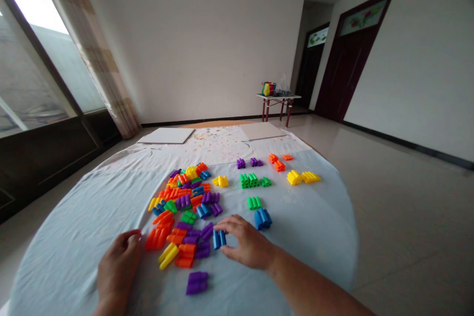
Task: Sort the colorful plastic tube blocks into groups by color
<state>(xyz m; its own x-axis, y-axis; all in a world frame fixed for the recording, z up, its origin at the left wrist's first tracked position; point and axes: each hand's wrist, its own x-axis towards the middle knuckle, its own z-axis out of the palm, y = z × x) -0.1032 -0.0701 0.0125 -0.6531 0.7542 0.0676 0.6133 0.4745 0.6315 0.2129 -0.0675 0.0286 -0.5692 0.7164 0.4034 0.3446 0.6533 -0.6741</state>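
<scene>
A heap of small plastic blocks [185,202] in orange, purple, yellow, green and blue lies on a pale blue cloth over a round table [311,237]. My right hand [249,244] reaches in from the right, its fingertips pinching a blue block [219,239] at the heap's near edge. My left hand [117,266] rests on the cloth left of the heap with its fingers curled, beside orange blocks [155,238]. A purple block [197,282] lies alone between my hands. Sorted little groups lie to the right: blue [262,218], green [254,180], yellow [301,177], orange [277,162] and purple [249,163].
Two flat white boards [168,135] [262,131] lie at the table's far side. A small red-legged side table [277,101] with bags stands by the far wall. Dark doors [348,59] are on the right, a window and curtain [92,49] on the left. Tiled floor surrounds the table.
</scene>
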